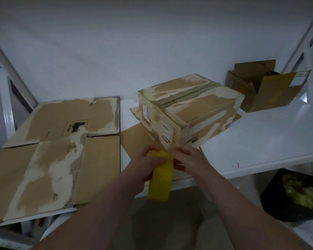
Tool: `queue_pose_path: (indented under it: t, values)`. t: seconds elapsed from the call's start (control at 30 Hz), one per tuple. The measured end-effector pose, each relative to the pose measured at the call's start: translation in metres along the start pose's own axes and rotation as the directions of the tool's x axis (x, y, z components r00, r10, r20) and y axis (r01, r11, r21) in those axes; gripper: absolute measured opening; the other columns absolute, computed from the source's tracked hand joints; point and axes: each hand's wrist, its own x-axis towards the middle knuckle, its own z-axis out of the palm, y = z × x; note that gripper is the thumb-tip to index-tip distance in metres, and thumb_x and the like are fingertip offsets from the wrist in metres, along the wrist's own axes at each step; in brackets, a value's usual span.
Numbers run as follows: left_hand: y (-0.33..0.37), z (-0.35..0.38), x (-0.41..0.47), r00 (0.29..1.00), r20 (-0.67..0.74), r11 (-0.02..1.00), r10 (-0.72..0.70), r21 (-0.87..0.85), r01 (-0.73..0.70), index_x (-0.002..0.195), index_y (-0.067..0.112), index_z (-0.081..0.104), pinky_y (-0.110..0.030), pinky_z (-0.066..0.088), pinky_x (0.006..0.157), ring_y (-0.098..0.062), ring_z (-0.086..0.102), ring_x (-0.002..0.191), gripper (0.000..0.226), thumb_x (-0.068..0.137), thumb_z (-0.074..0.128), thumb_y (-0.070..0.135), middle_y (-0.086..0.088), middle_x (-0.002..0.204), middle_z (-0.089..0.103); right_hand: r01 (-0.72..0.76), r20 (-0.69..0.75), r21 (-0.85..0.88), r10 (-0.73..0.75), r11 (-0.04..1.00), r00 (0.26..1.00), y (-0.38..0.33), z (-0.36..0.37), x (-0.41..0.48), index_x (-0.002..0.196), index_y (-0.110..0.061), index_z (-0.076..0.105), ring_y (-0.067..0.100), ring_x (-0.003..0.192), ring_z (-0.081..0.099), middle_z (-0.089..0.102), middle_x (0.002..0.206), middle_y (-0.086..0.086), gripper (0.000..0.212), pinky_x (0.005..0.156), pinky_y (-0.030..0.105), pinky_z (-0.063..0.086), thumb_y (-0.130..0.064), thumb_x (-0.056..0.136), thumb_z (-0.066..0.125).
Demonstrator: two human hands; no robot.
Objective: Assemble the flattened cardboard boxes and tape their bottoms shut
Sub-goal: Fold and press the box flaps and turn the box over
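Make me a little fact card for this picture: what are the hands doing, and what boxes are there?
left hand: grips the yellow tape roll
right hand: fingers at the roll's top edge, beside the box corner; grip unclear
middle box: folded up, flaps closed on top, no yellow tape showing
flat cardboard: lies unfolded on the left
far box: open, back right
table: white
black bin: lower right, below the table

A single wide-angle view looks from the person's head, forward and down onto the white surface (264, 141), facing the wall (152, 42) behind it. It sits close: the left hand (148, 159) and right hand (186, 157) meet just below mid-frame, forearms entering from the bottom edge.
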Motion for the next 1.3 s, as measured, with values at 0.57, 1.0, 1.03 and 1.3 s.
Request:
queue_pose_path:
  t: [0.57, 1.0, 1.03, 1.3]
  values:
    - [-0.007, -0.014, -0.014, 0.986, 0.037, 0.980, 0.160, 0.117, -0.163, 0.091, 0.018, 0.053, -0.034, 0.052, 0.067, -0.020, 0.060, 0.079, 0.023, 0.083, 0.067, 0.002, -0.007, 0.092, 0.061, 0.275, -0.288, -0.522, -0.471, 0.807, 0.834, 0.012, 0.050, -0.014, 0.084, -0.021, 0.049, 0.007, 0.099, 0.049, 0.050, 0.106, -0.002, 0.013, 0.072, 0.011, 0.047, -0.024, 0.096, 0.052]
    - [-0.008, -0.018, -0.019, 0.890, 0.056, 0.732, 0.452, 0.548, -0.406, 0.094, 0.037, 0.048, -0.021, 0.047, 0.069, 0.000, 0.050, 0.086, 0.039, 0.076, 0.078, 0.020, 0.017, 0.098, 0.056, -0.051, -0.323, -0.042, 0.034, 0.998, 0.946, -0.012, 0.049, -0.010, 0.087, -0.027, 0.061, 0.017, 0.092, 0.057, 0.062, 0.097, 0.000, 0.007, 0.088, 0.045, 0.054, -0.026, 0.093, 0.056]
    - [-0.008, -0.019, -0.018, 0.886, 0.053, 0.724, 0.461, 0.556, -0.409, 0.092, 0.037, 0.052, -0.022, 0.050, 0.069, 0.003, 0.052, 0.083, 0.036, 0.076, 0.078, 0.020, 0.018, 0.094, 0.057, -0.049, -0.321, -0.039, 0.034, 0.998, 0.947, -0.012, 0.049, -0.011, 0.088, -0.027, 0.060, 0.017, 0.092, 0.057, 0.061, 0.097, 0.000, 0.007, 0.088, 0.045, 0.053, -0.025, 0.093, 0.056]
    - [-0.007, -0.017, -0.018, 0.889, 0.034, 0.674, 0.456, 0.640, -0.371, 0.100, 0.035, 0.059, -0.022, 0.049, 0.073, 0.000, 0.052, 0.089, 0.030, 0.077, 0.077, 0.028, 0.019, 0.097, 0.054, -0.050, -0.344, -0.087, 0.017, 0.995, 0.939, -0.011, 0.052, -0.016, 0.101, -0.018, 0.063, 0.016, 0.094, 0.055, 0.060, 0.104, 0.001, 0.014, 0.085, 0.038, 0.054, -0.027, 0.094, 0.055]
